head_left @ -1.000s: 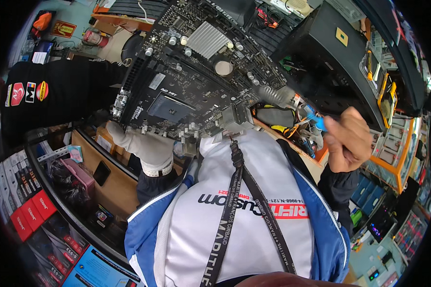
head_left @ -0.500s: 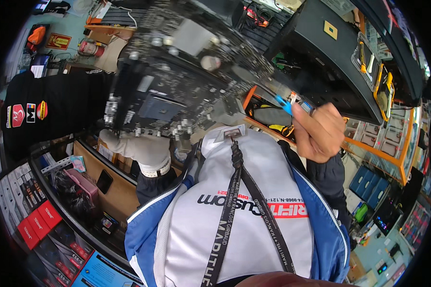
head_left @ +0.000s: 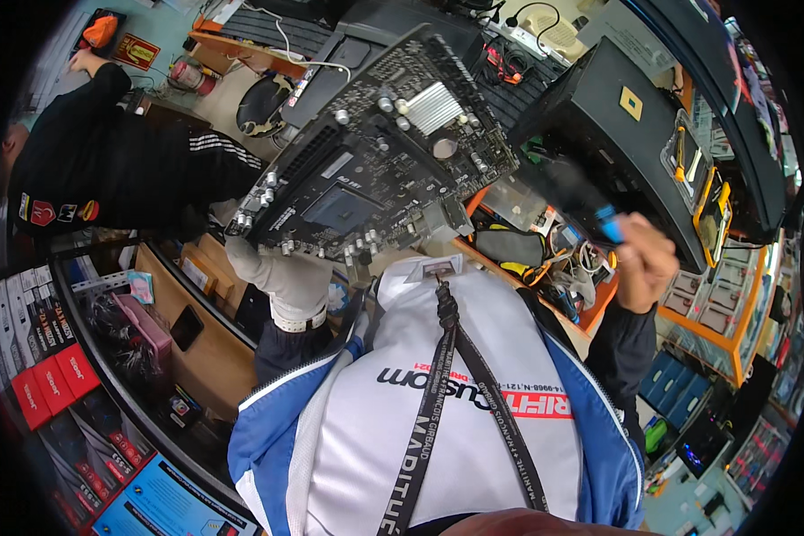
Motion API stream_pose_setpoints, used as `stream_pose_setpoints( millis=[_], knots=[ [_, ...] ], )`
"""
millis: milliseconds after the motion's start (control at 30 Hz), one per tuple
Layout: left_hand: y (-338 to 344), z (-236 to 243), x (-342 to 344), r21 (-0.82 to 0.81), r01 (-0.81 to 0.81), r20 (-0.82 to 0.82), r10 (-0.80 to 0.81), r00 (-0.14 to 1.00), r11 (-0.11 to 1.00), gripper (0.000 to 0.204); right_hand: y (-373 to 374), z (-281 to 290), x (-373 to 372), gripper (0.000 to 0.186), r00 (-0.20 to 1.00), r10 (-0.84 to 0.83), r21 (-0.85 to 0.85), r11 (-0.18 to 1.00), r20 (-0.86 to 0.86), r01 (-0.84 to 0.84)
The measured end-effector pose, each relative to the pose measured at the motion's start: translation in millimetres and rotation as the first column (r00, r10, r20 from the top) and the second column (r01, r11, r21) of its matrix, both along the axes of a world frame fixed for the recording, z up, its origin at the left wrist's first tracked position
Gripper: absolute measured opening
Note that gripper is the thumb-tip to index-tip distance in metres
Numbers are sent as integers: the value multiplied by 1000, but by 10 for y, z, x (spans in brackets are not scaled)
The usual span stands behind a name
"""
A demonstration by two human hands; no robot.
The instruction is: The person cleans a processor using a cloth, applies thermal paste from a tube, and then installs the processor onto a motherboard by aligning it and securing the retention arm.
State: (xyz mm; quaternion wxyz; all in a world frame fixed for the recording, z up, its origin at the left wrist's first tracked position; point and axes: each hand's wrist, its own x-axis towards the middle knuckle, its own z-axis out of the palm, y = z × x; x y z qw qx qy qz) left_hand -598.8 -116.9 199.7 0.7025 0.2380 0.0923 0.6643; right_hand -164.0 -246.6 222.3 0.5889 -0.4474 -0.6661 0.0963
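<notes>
A black computer motherboard (head_left: 388,165) is held up, tilted, in front of my chest. Its silver heatsink, round coin cell and square processor socket face up. My left hand (head_left: 281,279), in a pale glove, grips the board at its lower left edge; the fingertips are partly hidden by it. To the right of the board, my bare right hand (head_left: 645,261) is closed around a slim tool (head_left: 608,223) with a blue part. The tool's dark front end is smeared by motion, so its kind is unclear. It points toward the board without touching it.
A black computer case (head_left: 598,125) stands at the back right with yellow-handled tools on it. Below it is an orange-edged drawer (head_left: 589,314) of tools and cables. At left, a person in a black jacket (head_left: 89,170) stands near a glass counter (head_left: 183,357) and red boxes (head_left: 55,386).
My right hand has moved right and slightly down, away from the board, with the tool. The board has shifted a little and shows more sharply. The person at left has an arm stretched up.
</notes>
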Motion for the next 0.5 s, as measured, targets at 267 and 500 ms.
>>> stream_pose_setpoints(
  millis=[267,500],
  knots=[
    [-228,-143,-39,-152,-133,-206,100,973,979,102,497,551,-767,40,931,11,32,999,364,-25],
    [-346,-123,-42,-128,-152,-388,91,917,980,105,436,427,-595,35,995,-32,-79,997,-92,24]
  ],
)
